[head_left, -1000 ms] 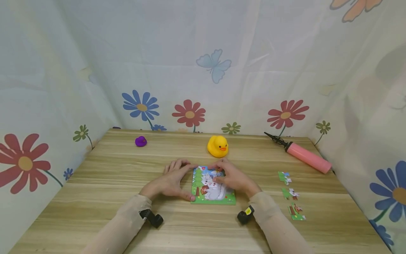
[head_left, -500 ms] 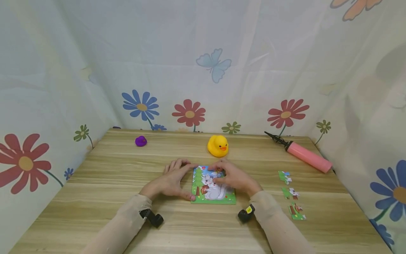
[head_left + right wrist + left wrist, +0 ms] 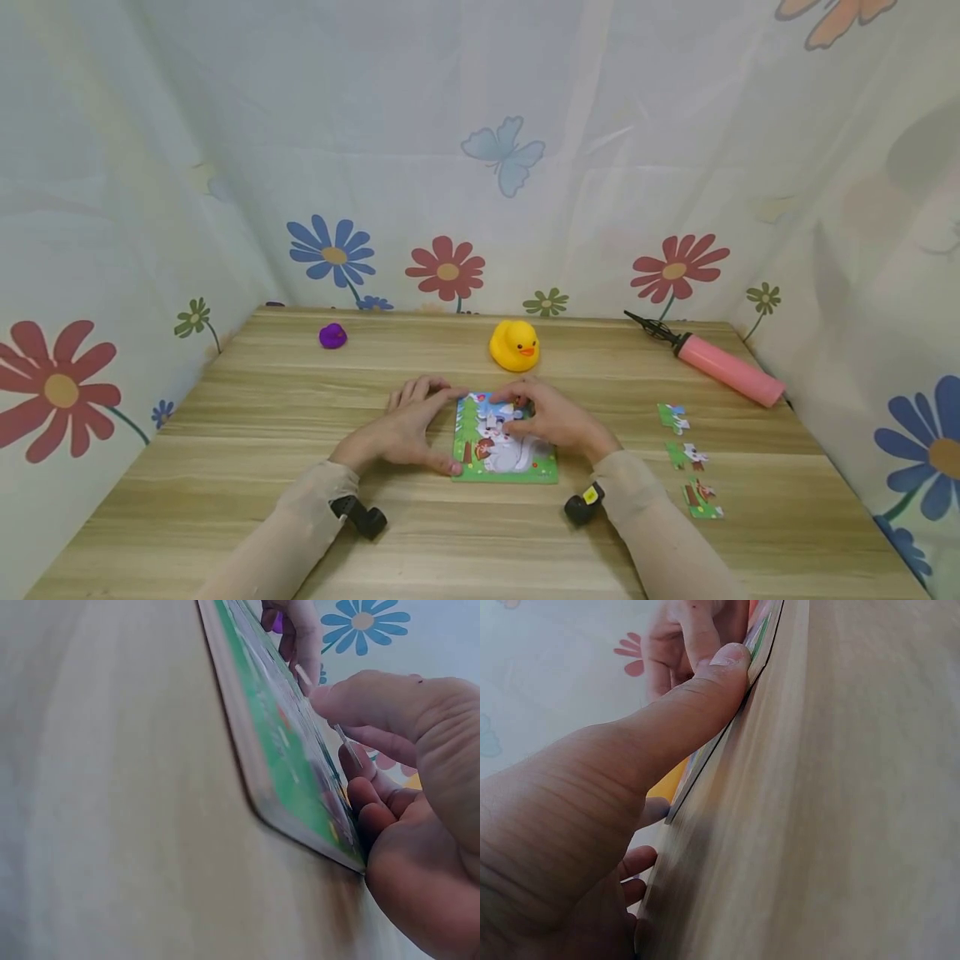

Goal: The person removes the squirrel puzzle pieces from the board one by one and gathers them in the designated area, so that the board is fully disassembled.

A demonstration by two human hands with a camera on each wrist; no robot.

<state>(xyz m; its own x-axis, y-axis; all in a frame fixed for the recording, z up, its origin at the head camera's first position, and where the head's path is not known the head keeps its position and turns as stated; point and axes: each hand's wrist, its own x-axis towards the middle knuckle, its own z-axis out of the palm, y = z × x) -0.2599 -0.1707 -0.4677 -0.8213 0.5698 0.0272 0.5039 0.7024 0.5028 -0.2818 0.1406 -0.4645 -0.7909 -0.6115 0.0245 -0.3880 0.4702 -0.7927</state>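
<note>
A jigsaw puzzle board (image 3: 513, 468) with a white cartoon animal, trees and a green border lies flat in the middle of the table. My left hand (image 3: 401, 427) spans its left side, thumb on the near corner and index finger at the far corner. Over the board's upper right part, my right hand (image 3: 558, 421) pinches a thin puzzle piece (image 3: 347, 746) between thumb and fingers. That piece shows edge-on and tilted in the right wrist view. In the head view the right hand covers the board's upper right corner.
Three loose puzzle pieces lie to the right: upper (image 3: 675, 419), middle (image 3: 685, 456), lower (image 3: 702, 500). Farther back stand a yellow rubber duck (image 3: 515, 346) and a small purple duck (image 3: 333, 336). A pink hand pump (image 3: 731, 369) lies at the back right, near the flowered curtain (image 3: 585, 208).
Both hands stay in place around the board. Only the patch of picture by the right fingertips looks slightly different as the pinched piece shifts a little.
</note>
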